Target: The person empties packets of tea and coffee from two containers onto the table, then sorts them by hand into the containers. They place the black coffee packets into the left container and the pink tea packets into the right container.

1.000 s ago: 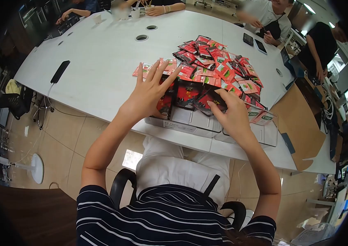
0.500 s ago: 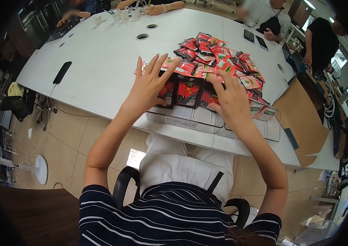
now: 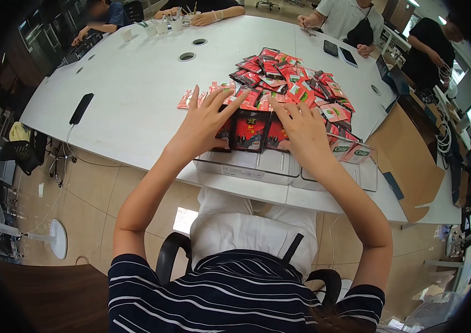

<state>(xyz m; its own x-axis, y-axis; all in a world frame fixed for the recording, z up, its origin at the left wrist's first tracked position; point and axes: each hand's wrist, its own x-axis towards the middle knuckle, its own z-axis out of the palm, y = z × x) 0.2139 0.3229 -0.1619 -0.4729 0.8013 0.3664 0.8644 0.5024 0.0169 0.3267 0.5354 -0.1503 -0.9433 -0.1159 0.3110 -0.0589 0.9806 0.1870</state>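
Note:
A row of black-and-red coffee sachets (image 3: 249, 132) marked "3in1" stands side by side at a clear plastic box (image 3: 263, 161) near the table's front edge. My left hand (image 3: 205, 119) grips the row's left end, its thumb at the front and its fingers spread over the top. At the right end, my right hand (image 3: 305, 130) has its fingers curved over the upper edge of a sachet; its thumb is partly hidden. Just behind lies a heap of loose red, pink and black sachets (image 3: 288, 77). Pink-and-white sachets (image 3: 352, 150) stand in the box's right section.
An opened cardboard box (image 3: 407, 161) lies at the right. A black phone (image 3: 81, 109) on a cable is at the left. Two devices (image 3: 339, 53) lie on the far right side. Cups (image 3: 163, 25) stand at the far edge, where other people sit. A person stands at the right.
My right hand has moved inward and lowered its fingers onto the right sachet. The sachets in the row look more upright and even. A seated person's hand now shows at the far side.

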